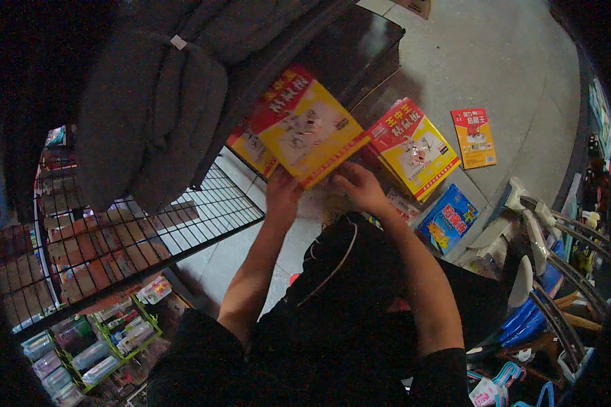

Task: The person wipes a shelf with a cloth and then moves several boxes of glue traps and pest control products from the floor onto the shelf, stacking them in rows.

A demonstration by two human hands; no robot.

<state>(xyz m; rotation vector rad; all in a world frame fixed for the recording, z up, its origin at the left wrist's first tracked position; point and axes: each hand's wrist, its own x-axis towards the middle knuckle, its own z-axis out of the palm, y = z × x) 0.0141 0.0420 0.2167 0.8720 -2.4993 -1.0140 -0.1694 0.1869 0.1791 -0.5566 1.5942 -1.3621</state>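
A red-and-yellow glue-board packet (313,127), flat and printed with writing and a drawing, is tilted in front of me. My left hand (283,193) grips its lower left corner. At the lower right edge is my right hand (361,187), fingers curled; whether it grips the packet is unclear. Another packet of the same colours (254,145) shows partly from under the left side. On the right lies a stack of similar packets (412,147). Beyond that stack, a smaller red-and-orange packet (473,137) and a blue packet (448,219) rest on the floor.
A black wire rack (209,206) extends at left, below hanging dark grey fabric items (153,117). Lower left are green baskets (125,325) of small goods. A black box-like surface (361,46) stands ahead. White-headed handled tools (534,239) and plastic hangers (504,379) crowd the right.
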